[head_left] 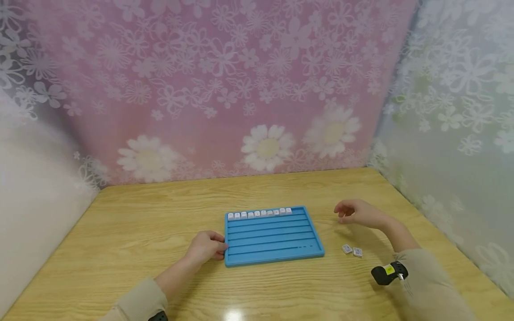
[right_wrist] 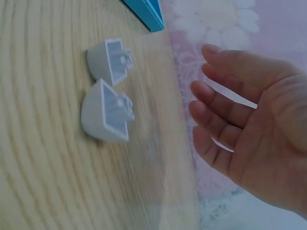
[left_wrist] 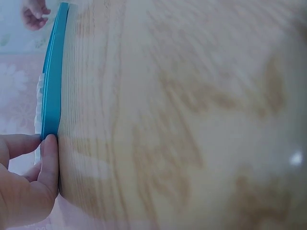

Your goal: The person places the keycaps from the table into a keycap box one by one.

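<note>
A blue tray (head_left: 265, 257) with ridged rows lies on the wooden table, and white keycaps (head_left: 257, 214) stand side by side along its far row. At the tray's left edge my left hand (head_left: 204, 246) pinches the rim; the left wrist view shows thumb and fingers against the blue edge (left_wrist: 53, 81). My right hand (head_left: 359, 214) hovers to the right of the tray, fingers loosely bent, nothing in them. Below it two loose keycaps, one (head_left: 347, 249) beside the other (head_left: 357, 252), lie on the table. Up close, their hollow undersides with stems (right_wrist: 115, 112) face sideways.
The wooden table (head_left: 160, 214) runs back to a pink flowered curtain (head_left: 225, 89). A pale flowered curtain (head_left: 453, 133) borders the right side, and a white surface (head_left: 36, 187) the left. A black wrist camera (head_left: 387, 273) sits on the right sleeve.
</note>
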### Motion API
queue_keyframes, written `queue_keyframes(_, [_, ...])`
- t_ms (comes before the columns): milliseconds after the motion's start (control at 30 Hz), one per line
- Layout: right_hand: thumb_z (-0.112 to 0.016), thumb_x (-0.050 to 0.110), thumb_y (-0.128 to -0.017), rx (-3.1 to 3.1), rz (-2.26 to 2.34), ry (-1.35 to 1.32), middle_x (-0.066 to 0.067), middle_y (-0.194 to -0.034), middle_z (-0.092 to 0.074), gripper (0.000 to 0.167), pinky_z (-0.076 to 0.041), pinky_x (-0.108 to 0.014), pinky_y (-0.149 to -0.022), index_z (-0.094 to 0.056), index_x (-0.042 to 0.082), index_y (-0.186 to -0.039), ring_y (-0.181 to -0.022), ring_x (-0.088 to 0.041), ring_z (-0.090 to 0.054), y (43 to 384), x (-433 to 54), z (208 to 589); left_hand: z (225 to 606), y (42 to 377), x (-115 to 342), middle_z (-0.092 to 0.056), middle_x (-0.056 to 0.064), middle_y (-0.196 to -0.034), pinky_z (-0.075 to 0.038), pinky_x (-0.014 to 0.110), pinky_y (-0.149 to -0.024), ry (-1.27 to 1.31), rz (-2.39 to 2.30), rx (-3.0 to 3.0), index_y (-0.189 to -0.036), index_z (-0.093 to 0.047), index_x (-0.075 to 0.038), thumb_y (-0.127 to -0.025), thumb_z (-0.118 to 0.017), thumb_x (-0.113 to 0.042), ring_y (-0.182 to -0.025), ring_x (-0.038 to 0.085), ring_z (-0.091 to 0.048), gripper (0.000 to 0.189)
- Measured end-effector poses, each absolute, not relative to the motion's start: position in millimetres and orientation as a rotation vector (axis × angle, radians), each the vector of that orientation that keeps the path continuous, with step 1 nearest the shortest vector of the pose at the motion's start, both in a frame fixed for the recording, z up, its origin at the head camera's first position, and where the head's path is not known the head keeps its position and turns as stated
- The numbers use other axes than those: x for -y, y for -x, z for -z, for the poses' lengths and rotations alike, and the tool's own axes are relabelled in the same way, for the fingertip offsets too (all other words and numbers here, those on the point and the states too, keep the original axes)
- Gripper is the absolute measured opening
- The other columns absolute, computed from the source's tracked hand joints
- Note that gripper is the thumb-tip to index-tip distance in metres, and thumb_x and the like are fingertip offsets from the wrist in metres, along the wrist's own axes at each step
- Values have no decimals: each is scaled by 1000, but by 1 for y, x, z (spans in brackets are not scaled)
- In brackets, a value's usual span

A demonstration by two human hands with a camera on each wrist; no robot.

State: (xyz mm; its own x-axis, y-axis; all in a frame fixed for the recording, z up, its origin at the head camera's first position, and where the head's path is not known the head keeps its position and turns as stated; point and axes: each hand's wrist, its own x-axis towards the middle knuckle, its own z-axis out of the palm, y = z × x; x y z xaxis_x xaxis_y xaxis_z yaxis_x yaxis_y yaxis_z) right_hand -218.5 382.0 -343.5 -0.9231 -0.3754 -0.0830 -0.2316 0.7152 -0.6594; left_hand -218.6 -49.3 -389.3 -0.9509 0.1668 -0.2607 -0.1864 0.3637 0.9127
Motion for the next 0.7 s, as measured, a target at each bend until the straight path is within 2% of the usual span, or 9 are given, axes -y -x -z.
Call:
queue_keyframes(167, [-66, 18, -86, -2656, 919, 477, -4, -91, -56, 33, -47, -28, -65, -56, -1, -111, -80, -17, -51, 204, -392, 347, 389, 218, 50, -60, 14, -82, -57, 32, -61, 23, -1606, -2322, -101, -58, 13, -81, -65, 2, -63, 16, -60, 24])
queue_keyframes(333, [-70, 21, -83, -2567, 922, 481, -7, -95, -54, 40, -45, -27, -66, -55, 0, -113, -82, -18, -47, 192, -392, 355, 390, 218, 51, -60, 14, -81, -57, 32, -61, 24, -1608, -2327, -101, -58, 13, -81, -65, 3, -62, 16, -60, 24])
queue_keyframes(700, [-73, 10, -77, -2391, 1071, 559, -10, -84, -46, 39, -39, -26, -55, -53, -3, -108, -69, -14, -41, 185, -388, 364, 389, 215, 51, -60, 15, -81, -57, 33, -61, -20, -1629, -2321, -101, -57, 14, -80, -64, 4, -63, 18, -60, 24])
